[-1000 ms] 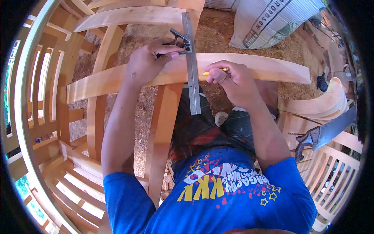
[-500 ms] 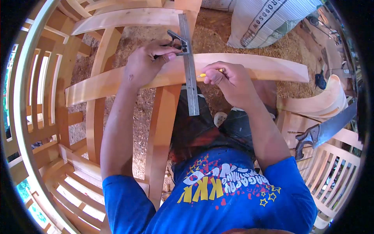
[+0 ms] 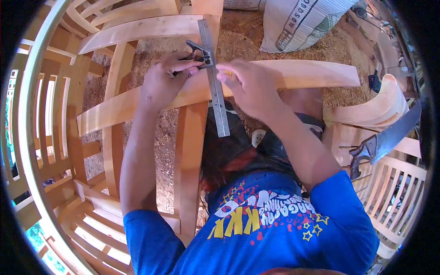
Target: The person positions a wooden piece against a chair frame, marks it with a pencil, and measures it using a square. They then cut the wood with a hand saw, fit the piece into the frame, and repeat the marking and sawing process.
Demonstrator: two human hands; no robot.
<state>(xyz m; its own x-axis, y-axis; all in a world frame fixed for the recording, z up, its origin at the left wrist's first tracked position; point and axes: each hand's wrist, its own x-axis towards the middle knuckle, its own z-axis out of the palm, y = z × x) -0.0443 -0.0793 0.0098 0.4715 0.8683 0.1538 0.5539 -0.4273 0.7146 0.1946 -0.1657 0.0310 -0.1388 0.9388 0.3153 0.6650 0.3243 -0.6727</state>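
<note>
My left hand (image 3: 166, 81) is closed on the head of a combination square, whose steel blade (image 3: 219, 107) lies across a curved wooden board (image 3: 311, 73) and juts out past its near edge. In my right hand (image 3: 251, 87), a yellow pencil (image 3: 228, 73) is pinched between the fingers, mostly covered by them. That hand is over the board, close against the right edge of the blade near the square's head. Where the pencil's tip meets the wood is hidden.
Wooden beams (image 3: 190, 169) support the board. A slatted wooden frame (image 3: 39, 151) stands at left. On the right are a handsaw (image 3: 389, 137), curved wooden pieces (image 3: 366, 110) and a slatted panel (image 3: 394, 197). A white printed sack (image 3: 298, 25) sits on the shavings-covered floor.
My right hand with the pencil has moved left and up, to the blade's edge. My left hand still grips the square. The whole view has shifted slightly.
</note>
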